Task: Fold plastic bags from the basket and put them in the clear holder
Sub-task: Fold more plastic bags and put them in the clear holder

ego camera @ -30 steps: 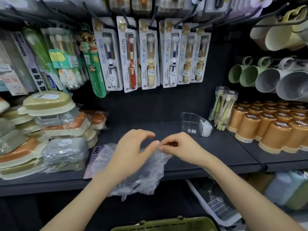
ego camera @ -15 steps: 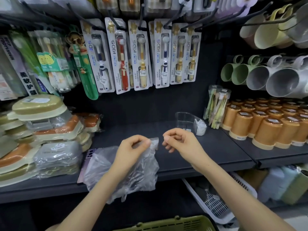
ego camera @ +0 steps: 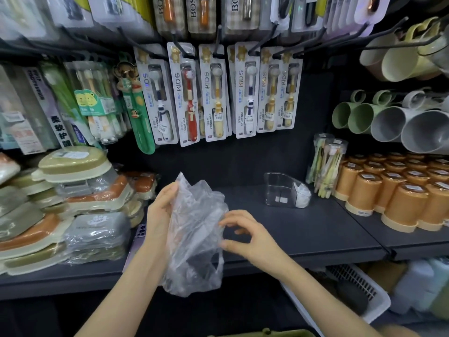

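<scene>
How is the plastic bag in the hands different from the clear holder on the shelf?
The plastic bag is soft and crumpled; the clear holder is stiff with smooth walls. The plastic bag hangs from the left hand, while the clear holder stands on the shelf, to the right and untouched. The plastic bag looks empty; the clear holder has a white wad at one end. Both are see-through.

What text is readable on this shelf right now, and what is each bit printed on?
"KIDS": hanging toothbrush packs.
"CONDENSE": same packs, lower down.
"BOS", cut off: top-row packs.
"柔软护": tall pack at left.
Too blurred: stickers on orange cups.
No readable text: plastic bag, clear holder.
</scene>
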`<state>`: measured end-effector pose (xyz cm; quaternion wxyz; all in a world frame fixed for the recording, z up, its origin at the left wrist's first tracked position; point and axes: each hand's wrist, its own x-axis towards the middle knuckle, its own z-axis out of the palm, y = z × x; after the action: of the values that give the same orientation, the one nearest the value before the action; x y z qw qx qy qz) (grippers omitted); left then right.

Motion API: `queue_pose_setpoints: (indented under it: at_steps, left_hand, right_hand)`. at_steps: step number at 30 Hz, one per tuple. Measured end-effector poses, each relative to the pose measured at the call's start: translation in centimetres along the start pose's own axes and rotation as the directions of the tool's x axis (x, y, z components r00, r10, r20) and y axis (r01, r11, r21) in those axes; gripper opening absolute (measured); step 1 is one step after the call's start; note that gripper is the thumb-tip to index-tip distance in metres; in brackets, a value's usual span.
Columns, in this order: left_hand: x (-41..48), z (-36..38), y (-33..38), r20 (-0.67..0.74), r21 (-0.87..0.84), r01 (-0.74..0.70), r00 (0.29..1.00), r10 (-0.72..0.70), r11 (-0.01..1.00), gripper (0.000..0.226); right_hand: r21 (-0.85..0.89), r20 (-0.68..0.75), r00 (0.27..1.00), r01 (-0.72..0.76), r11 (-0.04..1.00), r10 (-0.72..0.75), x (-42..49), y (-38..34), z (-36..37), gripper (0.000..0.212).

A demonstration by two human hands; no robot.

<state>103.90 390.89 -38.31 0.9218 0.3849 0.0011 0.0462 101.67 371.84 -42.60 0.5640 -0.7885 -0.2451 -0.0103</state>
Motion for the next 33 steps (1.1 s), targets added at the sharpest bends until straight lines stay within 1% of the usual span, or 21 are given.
queue_pose_setpoints:
  at_steps: [1, 2, 4, 6, 8, 10, 12, 13, 16, 20, 23, 27, 28, 30, 31, 33]
  left_hand:
    - [0.1, -0.3, 0.0, 0.014, -0.028, 0.024, 1.000, -0.023, 0.999, 0.010]
    - [0.3, -0.7, 0.0, 0.020, -0.037, 0.046, 0.999, -0.046, 0.998, 0.011]
    - [0.8, -1.5, 0.3, 0.035, -0.049, 0.078, 0.996, -0.076, 0.996, 0.016]
    - [1.3, -2.3, 1.1, 0.017, -0.072, 0.074, 0.997, -0.073, 0.995, 0.019]
    - [1.9, -3.4, 1.9, -0.036, -0.108, 0.028, 0.999, -0.032, 0.994, 0.021]
    - [2.2, -4.2, 2.5, -0.106, -0.114, -0.017, 0.994, 0.005, 0.993, 0.020]
    - [2.3, -4.7, 2.6, -0.175, -0.097, -0.020, 0.985, 0.003, 0.995, 0.013]
    - [2.2, -5.0, 2.5, -0.202, -0.079, -0.022, 0.979, 0.005, 0.997, 0.008]
    - [2.0, -5.6, 2.5, -0.235, -0.014, -0.027, 0.972, 0.023, 1.000, 0.008]
    - [1.7, -5.3, 2.7, -0.279, 0.047, -0.008, 0.960, 0.021, 0.999, 0.012]
    - [2.0, -5.7, 3.0, -0.334, 0.121, -0.027, 0.940, 0.066, 0.992, 0.012]
    - [2.7, -6.9, 2.5, -0.367, 0.208, -0.045, 0.922, 0.121, 0.977, 0.007]
    - [2.9, -7.0, 2.1, -0.382, 0.234, -0.071, 0.911, 0.159, 0.970, 0.008]
    - [2.9, -7.1, 1.4, -0.384, 0.384, -0.141, 0.874, 0.297, 0.913, 0.011]
    - [2.9, -7.1, 1.0, -0.355, 0.480, -0.172, 0.858, 0.370, 0.860, 0.009]
    - [2.7, -7.2, 0.2, -0.245, 0.648, -0.236, 0.836, 0.491, 0.724, 0.006]
  right_hand:
    - [0.011, -0.029, 1.000, 0.002, 1.000, -0.002, 0.3, -0.3, 0.2, 0.016]
    - [0.021, -0.046, 0.999, 0.002, 1.000, -0.001, 0.5, -0.5, 0.3, 0.012]
    - [0.013, -0.055, 0.998, 0.001, 1.000, -0.001, 0.6, -0.3, 0.1, 0.011]
    - [-0.010, -0.067, 0.998, 0.020, 1.000, -0.021, 0.3, 0.0, -0.6, 0.009]
    - [-0.021, -0.104, 0.992, 0.066, 0.998, -0.068, -0.4, 0.0, -1.5, 0.013]
    - [-0.053, -0.158, 0.977, 0.140, 0.989, -0.146, -1.0, -0.3, -2.4, 0.016]
    - [-0.072, -0.176, 0.959, 0.212, 0.975, -0.222, -1.4, -0.7, -3.3, 0.012]
    - [-0.060, -0.169, 0.958, 0.223, 0.973, -0.231, -1.5, -0.9, -3.6, 0.011]
    - [0.028, -0.113, 0.980, 0.167, 0.986, -0.163, -1.5, -1.3, -4.4, 0.011]
    - [0.066, -0.014, 0.998, 0.068, 0.996, -0.067, -1.9, -1.5, -5.2, 0.013]
    - [-0.038, -0.016, 0.999, -0.033, 0.999, 0.033, -2.1, -1.0, -5.8, 0.011]
    - [-0.150, -0.098, 0.988, -0.133, 0.980, 0.119, -2.1, -0.3, -6.2, 0.003]
    - [-0.166, -0.124, 0.984, -0.150, 0.975, 0.130, -2.1, -0.1, -6.2, 0.002]
    - [-0.141, -0.160, 0.976, -0.174, 0.975, 0.151, -2.1, 0.2, -6.3, 0.006]
    - [-0.116, -0.171, 0.972, -0.183, 0.976, 0.162, -2.2, 0.3, -6.4, 0.008]
    - [-0.074, -0.168, 0.968, -0.200, 0.977, 0.185, -2.2, 0.4, -6.8, 0.011]
